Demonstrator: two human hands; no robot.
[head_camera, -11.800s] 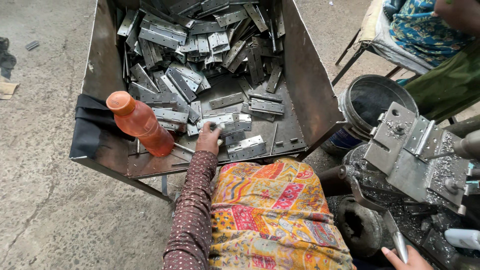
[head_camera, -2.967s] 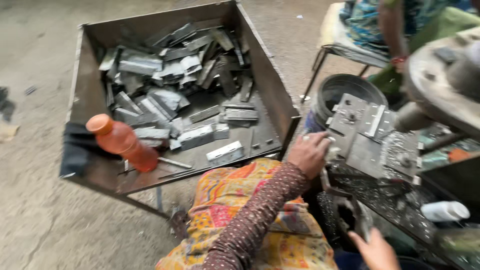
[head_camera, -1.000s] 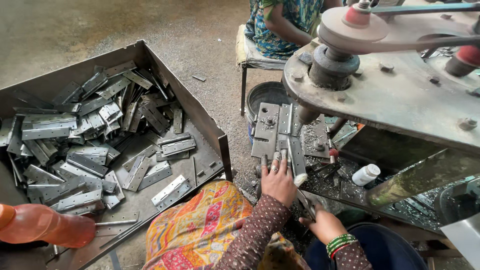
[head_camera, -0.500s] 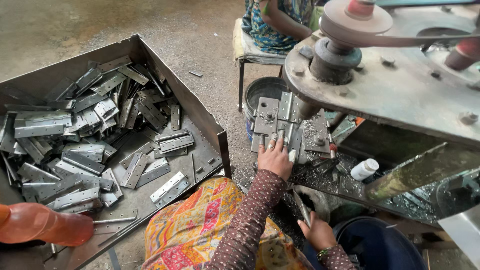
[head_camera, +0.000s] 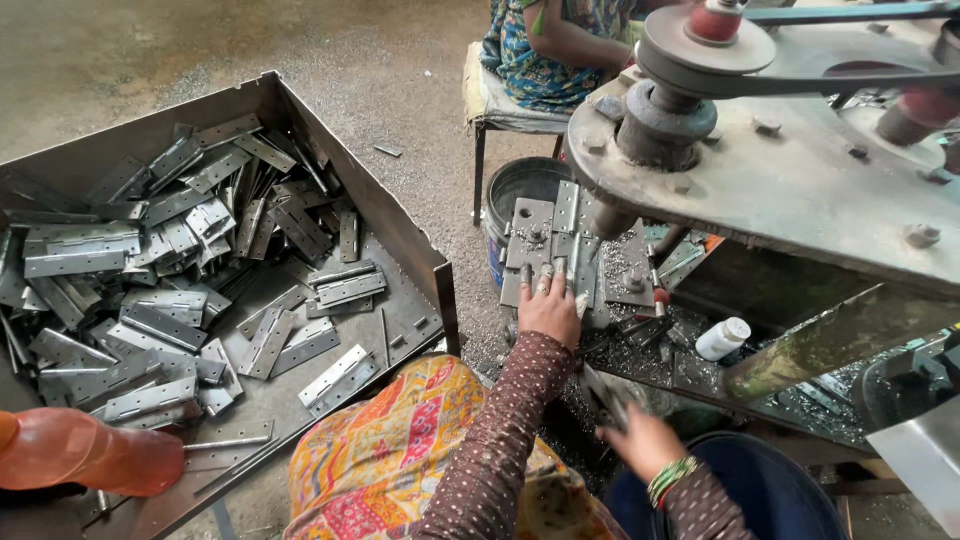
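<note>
My left hand (head_camera: 548, 308) lies flat with fingers spread on the grey metal fixture plate (head_camera: 528, 225) under the machine's spindle (head_camera: 610, 218), fingertips on a narrow metal strip there. My right hand (head_camera: 638, 442), blurred and wearing green bangles, is lower down by a grey metal piece (head_camera: 604, 392); whether it grips that piece is unclear. To the left, a large metal bin (head_camera: 405, 235) holds several flat steel hinges (head_camera: 165, 300).
An orange plastic bottle (head_camera: 85, 458) lies at the bin's near left corner. A big belt-driven pulley and heavy plate (head_camera: 800, 170) overhang the right side. A small white bottle (head_camera: 722, 338) stands among metal shavings. Another person sits on a stool (head_camera: 500, 100) beyond a dark bucket (head_camera: 520, 185).
My left arm swung from the hinge bin to the machine's fixture plate and stayed there. My right hand has shifted slightly down and right, in motion.
</note>
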